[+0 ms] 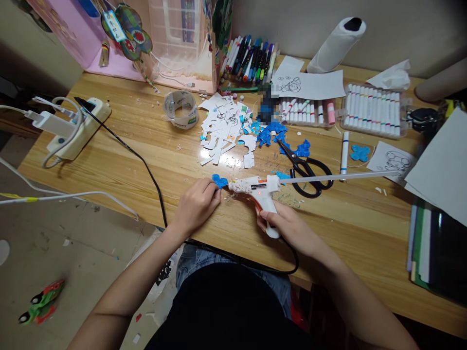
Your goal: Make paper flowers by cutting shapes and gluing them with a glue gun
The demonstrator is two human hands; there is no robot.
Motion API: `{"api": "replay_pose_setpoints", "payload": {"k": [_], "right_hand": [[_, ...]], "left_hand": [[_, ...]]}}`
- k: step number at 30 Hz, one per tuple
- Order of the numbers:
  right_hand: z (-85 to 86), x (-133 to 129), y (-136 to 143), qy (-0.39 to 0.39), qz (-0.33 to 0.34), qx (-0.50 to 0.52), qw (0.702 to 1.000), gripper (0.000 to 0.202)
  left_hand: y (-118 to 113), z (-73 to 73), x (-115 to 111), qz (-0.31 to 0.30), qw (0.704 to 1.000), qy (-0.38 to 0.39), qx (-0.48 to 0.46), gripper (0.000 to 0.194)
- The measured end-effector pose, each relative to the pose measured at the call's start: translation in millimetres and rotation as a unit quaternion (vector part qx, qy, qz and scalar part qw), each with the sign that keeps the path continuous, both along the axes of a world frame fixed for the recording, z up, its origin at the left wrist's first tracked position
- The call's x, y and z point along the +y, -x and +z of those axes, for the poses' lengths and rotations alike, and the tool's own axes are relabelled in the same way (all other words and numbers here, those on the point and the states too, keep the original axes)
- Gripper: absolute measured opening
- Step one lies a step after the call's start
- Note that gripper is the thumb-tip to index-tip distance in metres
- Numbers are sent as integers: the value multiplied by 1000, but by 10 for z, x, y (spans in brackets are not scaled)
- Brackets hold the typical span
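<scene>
My right hand is wrapped round the handle of a white hot glue gun, its nozzle pointing left. A long clear glue stick sticks out of its back end, and a small red light glows on its side. Between the fingertips of my left hand is a small blue paper cutout, just at the nozzle's tip. Whether nozzle and paper touch, I cannot tell. Black-handled scissors lie behind the gun, partly under the glue stick.
White paper scraps and blue scraps are heaped behind my hands. A tape roll, a power strip and a black cord lie to the left. Marker boxes, a blue flower cutout and folders are at the right.
</scene>
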State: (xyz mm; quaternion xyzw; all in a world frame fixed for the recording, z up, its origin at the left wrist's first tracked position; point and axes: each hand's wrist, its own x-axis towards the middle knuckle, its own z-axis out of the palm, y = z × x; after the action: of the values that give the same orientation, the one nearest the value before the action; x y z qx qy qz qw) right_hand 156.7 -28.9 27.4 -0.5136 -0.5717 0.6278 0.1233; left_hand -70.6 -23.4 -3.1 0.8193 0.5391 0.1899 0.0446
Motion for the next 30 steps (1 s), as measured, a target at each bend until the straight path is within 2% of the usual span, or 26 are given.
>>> {"api": "replay_pose_setpoints", "payload": {"k": [12, 23, 30], "right_hand": [[52, -3, 28, 13, -10, -5, 1000, 23], [74, 18, -14, -6, -16, 0, 1000, 25], [78, 32, -14, -5, -29, -3, 1000, 24]], "left_hand": [[16, 13, -18, -6, 1000, 17, -6, 14], [66, -1, -52, -19, 999, 26, -17, 16], [73, 7, -52, -34, 999, 29, 10, 19]]}}
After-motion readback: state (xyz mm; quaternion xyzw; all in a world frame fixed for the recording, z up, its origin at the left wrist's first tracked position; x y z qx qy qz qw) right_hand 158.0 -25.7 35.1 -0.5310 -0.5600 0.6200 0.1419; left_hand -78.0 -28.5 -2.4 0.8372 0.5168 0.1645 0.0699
